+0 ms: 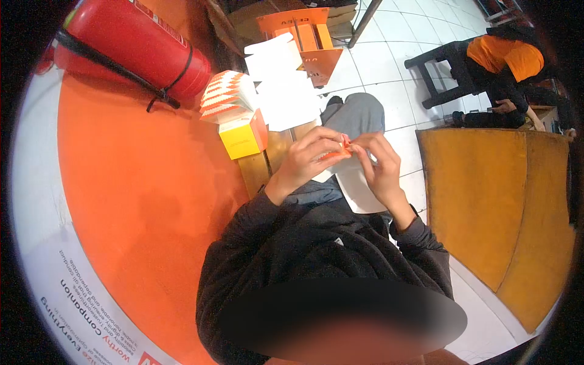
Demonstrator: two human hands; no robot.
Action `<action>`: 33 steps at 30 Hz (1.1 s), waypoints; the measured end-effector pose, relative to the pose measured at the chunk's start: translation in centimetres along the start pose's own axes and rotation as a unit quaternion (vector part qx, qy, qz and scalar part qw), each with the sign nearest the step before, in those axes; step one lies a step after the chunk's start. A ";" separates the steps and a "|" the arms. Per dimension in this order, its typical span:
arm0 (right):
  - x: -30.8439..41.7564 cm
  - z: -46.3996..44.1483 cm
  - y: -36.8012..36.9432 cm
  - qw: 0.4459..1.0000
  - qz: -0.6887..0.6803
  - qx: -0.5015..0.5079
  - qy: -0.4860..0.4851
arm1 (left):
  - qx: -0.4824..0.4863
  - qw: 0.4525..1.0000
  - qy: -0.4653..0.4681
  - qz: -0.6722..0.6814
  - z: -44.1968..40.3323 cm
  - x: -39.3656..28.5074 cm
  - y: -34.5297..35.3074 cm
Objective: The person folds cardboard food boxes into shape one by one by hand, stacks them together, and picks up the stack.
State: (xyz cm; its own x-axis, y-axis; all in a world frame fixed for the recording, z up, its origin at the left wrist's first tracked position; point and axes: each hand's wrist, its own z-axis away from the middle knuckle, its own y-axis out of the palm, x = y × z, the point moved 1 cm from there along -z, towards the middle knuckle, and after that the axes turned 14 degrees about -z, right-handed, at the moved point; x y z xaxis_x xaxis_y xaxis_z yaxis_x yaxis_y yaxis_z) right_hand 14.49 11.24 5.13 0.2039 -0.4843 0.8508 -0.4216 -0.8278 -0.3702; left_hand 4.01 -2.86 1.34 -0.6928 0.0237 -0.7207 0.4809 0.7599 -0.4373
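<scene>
Over the grey trousers (363,112), the left hand (310,154) and the right hand (379,163) both pinch the orange-and-white card piece (360,191). If they pull unevenly, the card could perhaps tear or crease wrongly.

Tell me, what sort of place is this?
Probably a shop or small packing workspace, though I can't be sure. The signs: a stack of orange-and-white paper pieces by a yellow-and-orange box, a red fire extinguisher and a white tiled floor.
</scene>
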 end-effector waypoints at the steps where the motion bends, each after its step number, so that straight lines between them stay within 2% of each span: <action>1: 0.0 0.1 0.1 1.000 -0.001 0.010 0.015 | 0.007 1.000 -0.005 0.006 0.4 0.3 0.2; 5: 0.2 0.0 -0.5 0.996 -0.041 0.027 0.078 | 0.001 1.000 0.006 0.017 0.8 0.4 0.1; 8: 0.5 0.5 0.7 0.998 0.058 0.030 -0.009 | -0.011 1.000 0.020 0.006 1.2 1.1 0.6; 11: 0.7 0.8 0.3 0.984 -0.083 0.030 0.152 | 0.010 1.000 0.015 0.008 1.5 1.4 0.4; 14: -0.6 0.4 -0.6 0.972 -0.147 -0.011 0.184 | 0.014 0.999 0.016 0.039 1.2 0.9 0.1; 18: 0.2 0.7 0.4 0.992 -0.050 -0.003 0.119 | 0.009 0.998 0.043 0.038 1.5 1.9 0.7; 22: 0.7 0.6 0.7 0.989 -0.066 0.001 0.135 | 0.004 0.997 0.051 0.059 2.0 2.2 0.8; 25: 0.2 1.4 1.6 0.998 0.048 0.025 0.015 | 0.000 0.997 0.052 0.060 2.4 2.8 1.0; 28: -0.3 1.7 1.3 0.992 -0.031 0.044 0.116 | 0.001 1.000 0.026 0.002 3.0 3.6 1.1; 31: 0.0 1.3 0.8 0.963 -0.153 0.017 0.221 | -0.006 0.999 -0.015 -0.036 2.6 2.6 0.5; 32: 0.0 1.4 0.7 0.979 -0.110 0.035 0.170 | -0.010 0.999 -0.016 -0.033 1.8 2.1 0.5; 33: -0.4 1.8 1.2 0.990 -0.059 0.049 0.119 | 0.031 0.994 0.008 -0.106 1.5 1.9 0.1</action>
State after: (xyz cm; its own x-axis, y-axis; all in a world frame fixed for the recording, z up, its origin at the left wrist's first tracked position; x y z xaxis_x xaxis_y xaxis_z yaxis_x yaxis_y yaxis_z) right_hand 15.48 9.95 3.71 0.0280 -0.3124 0.9495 -0.3170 -0.9036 -0.2880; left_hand 3.54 -3.74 -0.93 -0.7900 -0.1217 -0.6009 0.3554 0.7076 -0.6107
